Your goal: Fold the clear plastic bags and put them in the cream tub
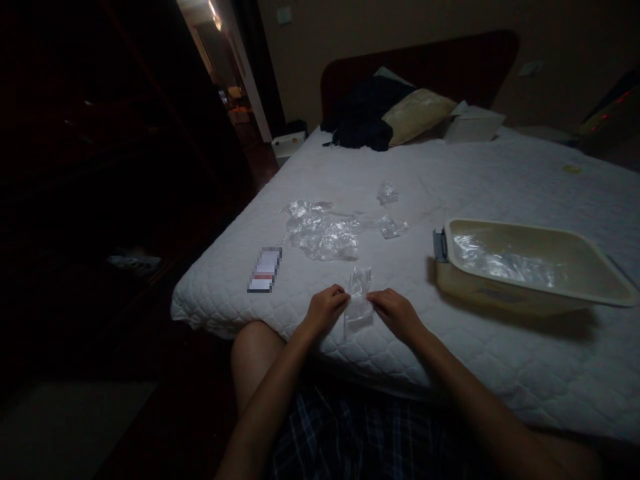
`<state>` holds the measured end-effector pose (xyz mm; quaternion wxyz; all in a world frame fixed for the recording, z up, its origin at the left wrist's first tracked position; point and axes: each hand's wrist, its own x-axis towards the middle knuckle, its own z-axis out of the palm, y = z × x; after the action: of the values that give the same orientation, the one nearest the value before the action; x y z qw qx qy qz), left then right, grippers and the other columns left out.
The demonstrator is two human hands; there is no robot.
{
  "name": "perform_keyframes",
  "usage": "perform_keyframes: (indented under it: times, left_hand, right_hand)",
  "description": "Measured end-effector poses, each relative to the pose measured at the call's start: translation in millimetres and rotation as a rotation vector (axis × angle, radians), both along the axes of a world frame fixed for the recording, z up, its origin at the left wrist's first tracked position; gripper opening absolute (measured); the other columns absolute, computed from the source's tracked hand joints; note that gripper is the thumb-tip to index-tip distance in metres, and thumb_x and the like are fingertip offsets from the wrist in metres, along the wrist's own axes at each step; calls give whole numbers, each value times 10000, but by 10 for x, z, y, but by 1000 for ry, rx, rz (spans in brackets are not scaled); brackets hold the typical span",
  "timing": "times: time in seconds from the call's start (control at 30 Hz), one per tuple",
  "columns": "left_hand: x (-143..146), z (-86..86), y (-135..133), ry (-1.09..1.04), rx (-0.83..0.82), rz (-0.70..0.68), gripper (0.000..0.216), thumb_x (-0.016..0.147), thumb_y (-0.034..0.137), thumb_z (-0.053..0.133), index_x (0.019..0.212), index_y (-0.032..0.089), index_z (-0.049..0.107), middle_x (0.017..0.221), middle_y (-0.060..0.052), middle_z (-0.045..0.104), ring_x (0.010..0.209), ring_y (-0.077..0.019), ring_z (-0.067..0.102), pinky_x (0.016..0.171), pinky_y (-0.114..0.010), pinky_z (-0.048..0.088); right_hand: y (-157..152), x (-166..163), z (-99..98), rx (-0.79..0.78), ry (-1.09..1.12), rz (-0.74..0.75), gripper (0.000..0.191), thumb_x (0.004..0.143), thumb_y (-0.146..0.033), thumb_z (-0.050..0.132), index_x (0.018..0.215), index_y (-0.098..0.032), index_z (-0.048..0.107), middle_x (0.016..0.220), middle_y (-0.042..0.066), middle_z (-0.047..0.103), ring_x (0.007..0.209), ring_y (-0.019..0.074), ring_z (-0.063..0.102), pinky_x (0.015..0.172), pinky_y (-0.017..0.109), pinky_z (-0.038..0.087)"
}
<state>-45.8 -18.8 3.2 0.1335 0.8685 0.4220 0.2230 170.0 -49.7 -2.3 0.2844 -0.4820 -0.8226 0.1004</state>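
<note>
A clear plastic bag point(360, 303) is stretched flat between my two hands, just above or on the bed's near edge. My left hand point(327, 307) pinches its left side, fingers curled together. On the opposite side, my right hand point(395, 310) grips the bag between thumb and fingers. Beyond them lies a crumpled heap of clear plastic bags point(325, 233) on the quilted white mattress cover point(225, 287). Two smaller pieces of folded clear plastic, one nearer point(393, 227) and one farther point(387, 193), rest to the right of the heap.
A cream plastic bin point(500, 290) with clear plastic inside stands on the bed at the right. A phone-like pixelated object point(265, 270) lies left of the heap. Dark cloth point(365, 113), a tan pillow point(417, 117) and a pale box point(475, 125) are by the headboard point(490, 60).
</note>
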Motion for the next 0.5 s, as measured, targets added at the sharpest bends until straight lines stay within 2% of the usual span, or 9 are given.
perform_keyframes:
  times: [0.13,0.3,0.5]
  left_hand:
    - [44,38,15,-27,-67,28,193,818,242,467,943,216,612,961,-17,577,843,-113,545,743,-214,409]
    - [111,102,43,-13,-152,133,240,844,341,410,870,205,606,882,2,573,759,-106,545,670,-207,404]
    - [202,168,65,94,-105,134,299,875,360,332,883,201,585,893,-25,580,792,-133,552,698,-235,396]
  right_hand:
    - [11,-19,9,-57,73,-57,209,826,-223,452,971,-192,600,924,57,649,851,177,550,760,319,433]
    - [51,-56,-6,-107,111,-183,208,818,-274,437,867,-187,619,815,48,637,777,169,556,699,290,428]
    - [83,-94,-1,-182,176,-249,261,816,-371,429,874,-187,606,777,36,636,707,163,572,646,271,421]
